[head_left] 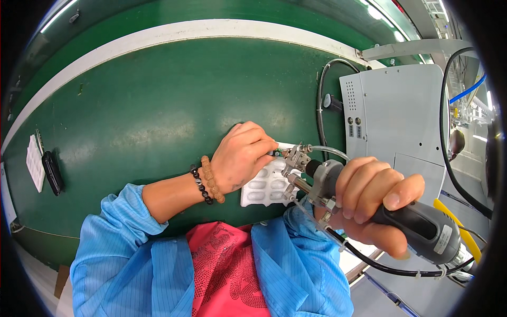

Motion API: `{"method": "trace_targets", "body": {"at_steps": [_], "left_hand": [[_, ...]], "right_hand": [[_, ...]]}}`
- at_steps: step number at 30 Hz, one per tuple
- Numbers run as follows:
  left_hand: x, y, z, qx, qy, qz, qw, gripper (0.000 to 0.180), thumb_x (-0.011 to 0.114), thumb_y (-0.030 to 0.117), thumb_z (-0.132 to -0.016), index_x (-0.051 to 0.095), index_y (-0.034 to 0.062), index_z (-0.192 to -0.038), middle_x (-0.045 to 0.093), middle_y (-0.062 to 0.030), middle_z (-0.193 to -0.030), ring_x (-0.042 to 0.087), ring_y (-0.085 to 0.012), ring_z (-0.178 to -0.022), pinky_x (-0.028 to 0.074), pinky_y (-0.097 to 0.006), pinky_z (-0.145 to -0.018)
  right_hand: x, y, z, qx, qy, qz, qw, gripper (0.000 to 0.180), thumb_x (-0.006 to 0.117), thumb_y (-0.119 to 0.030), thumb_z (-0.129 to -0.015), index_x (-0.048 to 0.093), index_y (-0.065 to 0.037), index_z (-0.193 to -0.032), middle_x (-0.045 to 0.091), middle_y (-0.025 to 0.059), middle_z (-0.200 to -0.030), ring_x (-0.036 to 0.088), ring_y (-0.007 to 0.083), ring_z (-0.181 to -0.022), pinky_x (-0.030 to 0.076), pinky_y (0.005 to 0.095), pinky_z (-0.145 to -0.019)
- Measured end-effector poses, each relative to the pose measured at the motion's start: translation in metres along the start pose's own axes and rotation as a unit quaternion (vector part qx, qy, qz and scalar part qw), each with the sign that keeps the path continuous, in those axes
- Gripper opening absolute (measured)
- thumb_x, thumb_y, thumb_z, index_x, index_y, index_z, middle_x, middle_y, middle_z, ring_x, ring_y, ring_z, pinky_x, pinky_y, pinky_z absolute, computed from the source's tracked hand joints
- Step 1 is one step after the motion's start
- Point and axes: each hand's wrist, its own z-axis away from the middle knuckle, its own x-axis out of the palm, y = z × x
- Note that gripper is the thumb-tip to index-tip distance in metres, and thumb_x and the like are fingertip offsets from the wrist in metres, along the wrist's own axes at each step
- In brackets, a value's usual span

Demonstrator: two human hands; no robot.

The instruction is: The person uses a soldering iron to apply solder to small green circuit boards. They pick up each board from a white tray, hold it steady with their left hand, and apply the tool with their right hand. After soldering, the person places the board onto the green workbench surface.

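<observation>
We're pinching a small part (pixel 277 153) w/ left hand (pixel 240 157) over the white tray (pixel 266 185); right hand (pixel 372 203) is clenching the tool (pixel 369 206), tip pointing left at it.

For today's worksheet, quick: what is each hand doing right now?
Left hand: fingers pinched shut on a small part, too small to identify, over the white moulded tray.
Right hand: closed around the grey handheld power tool.

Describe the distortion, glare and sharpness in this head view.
Head view: fisheye bends the green table and its white edge strip into arcs; black vignette at the corners; ceiling lights glare; right hand and handheld tool stay sharp.
</observation>
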Motion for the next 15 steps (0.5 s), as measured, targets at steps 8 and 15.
{"method": "trace_targets", "body": {"at_steps": [8, 15], "left_hand": [[0.0014, 0.0002, -0.0005, 0.002, 0.001, -0.001, 1.0, 0.03, 0.081, 0.004, -0.066, 0.07, 0.0032, -0.094, 0.067, -0.0075, -0.092, 0.062, -0.0281, -0.09, 0.05, -0.04, -0.081], [0.003, -0.0024, 0.0005, 0.005, 0.008, 0.003, 1.0, 0.03, 0.081, 0.003, -0.066, 0.069, 0.003, -0.094, 0.066, -0.008, -0.09, 0.062, -0.0285, -0.09, 0.05, -0.039, -0.08]], "right_hand": [[0.0003, 0.0077, -0.0051, -0.001, -0.039, 0.023, 0.999, 0.057, 0.071, -0.053, -0.085, 0.044, -0.007, -0.104, 0.052, -0.0027, -0.063, 0.051, 0.0089, -0.045, 0.042, 0.0229, -0.041], [0.0015, 0.0097, -0.0086, 0.016, -0.061, 0.042, 0.997, 0.055, 0.072, -0.053, -0.085, 0.042, -0.009, -0.099, 0.053, -0.0022, -0.064, 0.05, 0.0097, -0.045, 0.042, 0.0239, -0.042]]}}
